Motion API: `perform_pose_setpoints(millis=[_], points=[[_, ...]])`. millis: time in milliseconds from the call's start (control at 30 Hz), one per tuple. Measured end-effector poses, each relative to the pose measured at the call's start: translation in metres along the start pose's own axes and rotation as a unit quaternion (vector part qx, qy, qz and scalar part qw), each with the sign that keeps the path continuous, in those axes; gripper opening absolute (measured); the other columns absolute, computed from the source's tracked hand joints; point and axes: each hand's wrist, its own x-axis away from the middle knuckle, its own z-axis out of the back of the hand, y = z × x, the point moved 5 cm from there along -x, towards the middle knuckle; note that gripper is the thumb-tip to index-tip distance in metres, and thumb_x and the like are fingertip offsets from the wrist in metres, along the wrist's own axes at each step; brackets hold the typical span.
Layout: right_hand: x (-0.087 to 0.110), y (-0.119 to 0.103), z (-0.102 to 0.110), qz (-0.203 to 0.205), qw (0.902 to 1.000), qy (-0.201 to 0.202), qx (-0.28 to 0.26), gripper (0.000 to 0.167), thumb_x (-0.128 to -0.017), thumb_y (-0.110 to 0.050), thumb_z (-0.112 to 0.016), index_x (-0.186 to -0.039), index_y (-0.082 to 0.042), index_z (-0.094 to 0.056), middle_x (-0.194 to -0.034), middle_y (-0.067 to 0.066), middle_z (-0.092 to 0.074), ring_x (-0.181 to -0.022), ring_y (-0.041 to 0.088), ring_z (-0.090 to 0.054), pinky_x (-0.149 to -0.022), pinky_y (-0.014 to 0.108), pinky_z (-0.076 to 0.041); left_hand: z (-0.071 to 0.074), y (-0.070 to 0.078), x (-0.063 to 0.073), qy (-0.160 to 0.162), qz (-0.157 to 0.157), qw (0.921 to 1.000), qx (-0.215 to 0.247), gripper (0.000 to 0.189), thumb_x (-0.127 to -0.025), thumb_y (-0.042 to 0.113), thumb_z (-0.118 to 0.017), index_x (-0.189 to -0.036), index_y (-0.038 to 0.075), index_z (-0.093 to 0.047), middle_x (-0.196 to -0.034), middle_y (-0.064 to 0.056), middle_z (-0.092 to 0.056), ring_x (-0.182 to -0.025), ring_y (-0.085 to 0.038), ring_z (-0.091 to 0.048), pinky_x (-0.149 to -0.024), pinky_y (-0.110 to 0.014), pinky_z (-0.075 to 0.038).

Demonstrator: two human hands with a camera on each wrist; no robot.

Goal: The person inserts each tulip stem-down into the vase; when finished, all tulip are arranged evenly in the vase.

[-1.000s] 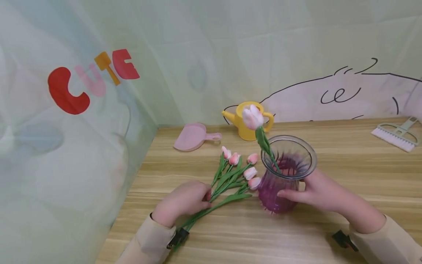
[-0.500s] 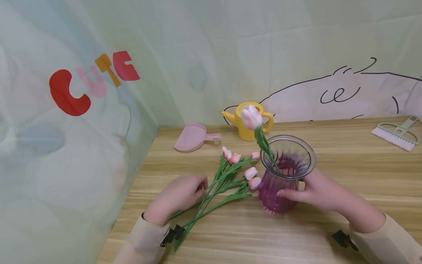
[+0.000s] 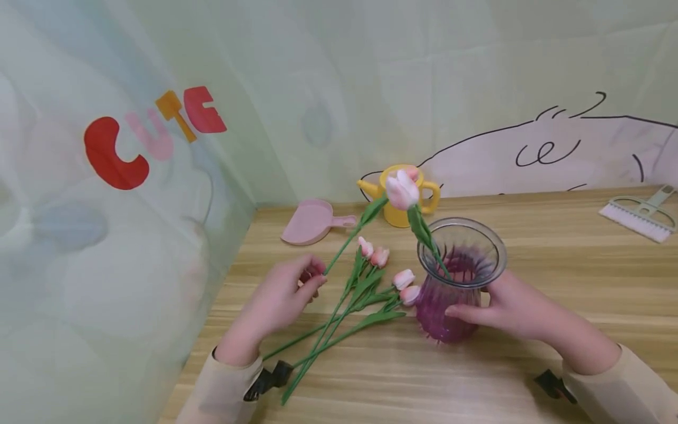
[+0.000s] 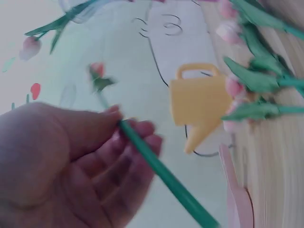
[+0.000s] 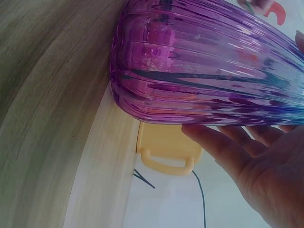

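Observation:
My left hand [image 3: 281, 297] pinches the green stem of an artificial tulip [image 3: 343, 244] between thumb and fingers, raised over the table. Its pink bloom is mostly hidden behind the pale pink tulip [image 3: 402, 189] that stands in the glass vase [image 3: 444, 315]. In the left wrist view the held stem [image 4: 166, 175] runs out from the fingertips. My right hand [image 3: 516, 307] grips the ribbed purple vase around its side, thumb in front. The right wrist view shows the fingers [image 5: 223, 147] along the vase wall. Several more tulips [image 3: 365, 288] lie crossed on the table, left of the vase.
A yellow watering can [image 3: 396, 215] stands at the back of the wooden table [image 3: 556, 265], behind the vase. To its left lies a pink dustpan [image 3: 308, 222]. A small brush [image 3: 635, 218] rests at the far right. Printed fabric walls enclose the back and left.
My left hand has drawn one tulip out of the bunch and lifted it up, its bloom now beside the one in the vase. My right hand and the vase have stayed in place.

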Motion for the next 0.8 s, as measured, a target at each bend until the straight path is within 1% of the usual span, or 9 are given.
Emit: perform_pose_setpoints(millis=[67, 133, 233, 333, 500, 567, 667, 733, 800], points=[[0.000, 0.001, 0.001, -0.002, 1.0000, -0.001, 0.001, 0.071, -0.081, -0.025, -0.090, -0.139, -0.020, -0.049, -0.127, -0.008, -0.066, -0.120, 0.011, -0.062, -0.105, 0.032, -0.050, 0.003, 0.003, -0.002, 0.048, -0.003, 0.9974, 0.054, 0.006, -0.103, 0.011, -0.064, -0.109, 0.009, -0.063, -0.084, -0.002, -0.067, -0.071, -0.013, -0.065, -0.059, -0.028, -0.056], [0.001, 0.002, 0.000, -0.006, 1.0000, -0.003, -0.002, 0.071, -0.082, -0.026, -0.090, -0.139, -0.020, -0.049, -0.126, -0.009, -0.067, -0.120, 0.011, -0.062, -0.105, 0.035, -0.051, 0.005, 0.006, -0.005, 0.098, -0.013, 0.9897, 0.103, 0.007, -0.102, 0.009, -0.065, -0.109, 0.007, -0.063, -0.085, -0.007, -0.068, -0.072, -0.015, -0.067, -0.061, -0.028, -0.057], [0.001, 0.003, -0.002, -0.011, 0.9999, -0.006, -0.006, 0.069, -0.083, -0.027, -0.089, -0.139, -0.020, -0.049, -0.126, -0.009, -0.067, -0.120, 0.012, -0.062, -0.104, 0.039, -0.053, 0.007, 0.014, -0.010, 0.159, -0.039, 0.9717, 0.171, 0.008, -0.101, 0.004, -0.066, -0.108, 0.003, -0.063, -0.089, -0.011, -0.068, -0.073, -0.015, -0.067, -0.061, -0.028, -0.059], [0.002, 0.004, -0.003, -0.011, 0.9999, -0.007, -0.008, 0.068, -0.084, -0.027, -0.088, -0.139, -0.019, -0.049, -0.126, -0.008, -0.067, -0.120, 0.013, -0.063, -0.103, 0.042, -0.054, 0.012, 0.030, -0.012, 0.194, -0.075, 0.9489, 0.237, 0.010, -0.099, -0.003, -0.065, -0.108, -0.002, -0.061, -0.092, -0.010, -0.065, -0.074, -0.016, -0.065, -0.060, -0.029, -0.059], [0.003, 0.005, -0.004, -0.004, 1.0000, -0.001, -0.003, 0.069, -0.083, -0.026, -0.089, -0.139, -0.018, -0.050, -0.127, -0.006, -0.066, -0.120, 0.013, -0.062, -0.102, 0.045, -0.054, 0.022, 0.072, -0.013, 0.219, -0.161, 0.9028, 0.333, 0.013, -0.098, -0.006, -0.063, -0.109, -0.009, -0.056, -0.098, -0.007, -0.063, -0.074, -0.019, -0.065, -0.062, -0.031, -0.060], [0.003, 0.004, -0.003, -0.001, 1.0000, 0.002, -0.001, 0.070, -0.082, -0.025, -0.089, -0.139, -0.018, -0.050, -0.128, -0.006, -0.066, -0.120, 0.012, -0.062, -0.102, 0.044, -0.054, 0.022, 0.090, -0.015, 0.221, -0.196, 0.8835, 0.364, 0.014, -0.099, -0.004, -0.064, -0.108, -0.010, -0.055, -0.099, -0.007, -0.064, -0.075, -0.020, -0.067, -0.064, -0.034, -0.062], [0.002, 0.004, -0.002, 0.004, 1.0000, 0.004, 0.001, 0.070, -0.081, -0.023, -0.090, -0.139, -0.017, -0.050, -0.128, -0.005, -0.066, -0.120, 0.013, -0.062, -0.102, 0.045, -0.054, 0.019, 0.113, -0.019, 0.227, -0.239, 0.8579, 0.394, 0.020, -0.100, 0.001, -0.065, -0.106, -0.013, -0.052, -0.096, -0.007, -0.066, -0.074, -0.020, -0.070, -0.062, -0.038, -0.062], [0.002, 0.003, -0.002, 0.003, 1.0000, 0.002, 0.005, 0.070, -0.082, -0.024, -0.089, -0.139, -0.017, -0.050, -0.128, -0.005, -0.066, -0.120, 0.014, -0.062, -0.102, 0.047, -0.054, 0.016, 0.125, -0.022, 0.232, -0.259, 0.8425, 0.411, 0.024, -0.101, 0.002, -0.064, -0.107, -0.015, -0.049, -0.095, -0.005, -0.065, -0.075, -0.018, -0.071, -0.062, -0.038, -0.063], [0.001, 0.003, -0.002, 0.000, 1.0000, 0.000, 0.008, 0.069, -0.082, -0.026, -0.089, -0.139, -0.016, -0.050, -0.128, -0.004, -0.067, -0.121, 0.017, -0.063, -0.102, 0.050, -0.053, 0.014, 0.135, -0.025, 0.235, -0.272, 0.8320, 0.423, 0.027, -0.101, 0.002, -0.063, -0.112, -0.017, -0.047, -0.097, -0.003, -0.065, -0.077, -0.016, -0.070, -0.063, -0.037, -0.063]])
